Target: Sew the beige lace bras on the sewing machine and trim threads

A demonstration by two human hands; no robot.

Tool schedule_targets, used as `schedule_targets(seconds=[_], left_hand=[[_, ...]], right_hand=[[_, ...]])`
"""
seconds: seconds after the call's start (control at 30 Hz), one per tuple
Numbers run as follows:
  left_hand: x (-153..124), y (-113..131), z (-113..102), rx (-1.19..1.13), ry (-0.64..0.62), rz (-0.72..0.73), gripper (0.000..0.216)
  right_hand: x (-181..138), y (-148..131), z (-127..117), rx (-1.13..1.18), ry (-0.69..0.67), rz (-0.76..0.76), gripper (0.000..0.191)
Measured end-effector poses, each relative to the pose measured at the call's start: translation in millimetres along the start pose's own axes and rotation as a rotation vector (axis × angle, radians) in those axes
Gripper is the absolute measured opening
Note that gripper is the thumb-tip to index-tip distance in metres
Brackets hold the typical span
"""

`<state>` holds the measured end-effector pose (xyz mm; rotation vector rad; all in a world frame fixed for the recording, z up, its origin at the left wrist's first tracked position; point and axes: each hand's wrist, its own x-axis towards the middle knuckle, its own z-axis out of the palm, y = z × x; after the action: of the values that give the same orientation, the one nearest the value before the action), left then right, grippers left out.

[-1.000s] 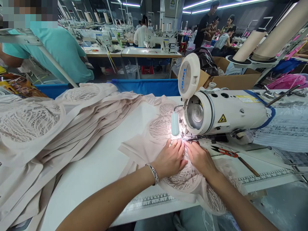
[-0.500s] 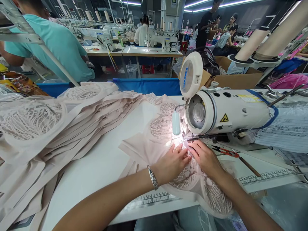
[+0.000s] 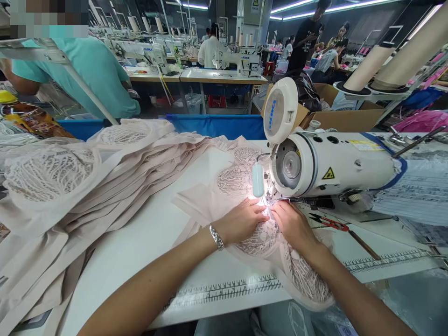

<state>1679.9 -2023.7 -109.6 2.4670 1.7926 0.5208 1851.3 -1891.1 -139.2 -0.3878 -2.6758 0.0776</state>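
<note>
A pale pink lace garment piece (image 3: 266, 242) lies under the needle of a white sewing machine (image 3: 332, 163), lit by its small lamp. My left hand (image 3: 241, 221), with a silver bracelet at the wrist, presses flat on the fabric just left of the needle, fingers stretched forward. My right hand (image 3: 292, 224) lies on the lace to the right of the needle, fingers extended and pressing it down. The two hands almost touch at the fingertips in front of the presser foot.
A large stack of the same pink lace pieces (image 3: 70, 182) covers the table's left side. Red-handled snips (image 3: 329, 223) lie right of my hands. Ruler tapes (image 3: 227, 289) run along the front edge. Thread cones (image 3: 367, 67) stand at the back right. A person in a teal shirt (image 3: 91, 74) works behind.
Both hands have slid forward toward the needle with the lace, and the fabric has fed further under the machine. The view has shifted slightly.
</note>
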Motion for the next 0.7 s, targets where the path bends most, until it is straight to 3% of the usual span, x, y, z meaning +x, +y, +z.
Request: schedule_targets(seconds=[0.1, 0.23, 0.33, 0.43, 0.57, 0.7], left_hand=[[-1, 2, -3, 0.016, -0.006, -0.017, 0.023], [-3, 10, 4, 0.171, 0.027, 0.004, 0.033], [-4, 14, 12, 0.208, 0.020, 0.063, 0.024], [-5, 15, 17, 0.184, 0.010, 0.107, 0.025], [-5, 15, 18, 0.176, 0.033, 0.084, 0.029], [-1, 12, 23, 0.150, 0.039, 0.097, 0.028]], right_hand=[[-3, -5, -4, 0.046, 0.007, 0.008, 0.029], [-28, -18, -16, 0.098, 0.099, 0.139, 0.023], [-51, -27, -22, 0.044, 0.110, 0.224, 0.037], [-63, -28, -21, 0.025, 0.110, 0.179, 0.046], [-58, -15, -16, 0.059, 0.099, 0.149, 0.042], [-42, 5, -18, -0.004, 0.023, 0.172, 0.027]])
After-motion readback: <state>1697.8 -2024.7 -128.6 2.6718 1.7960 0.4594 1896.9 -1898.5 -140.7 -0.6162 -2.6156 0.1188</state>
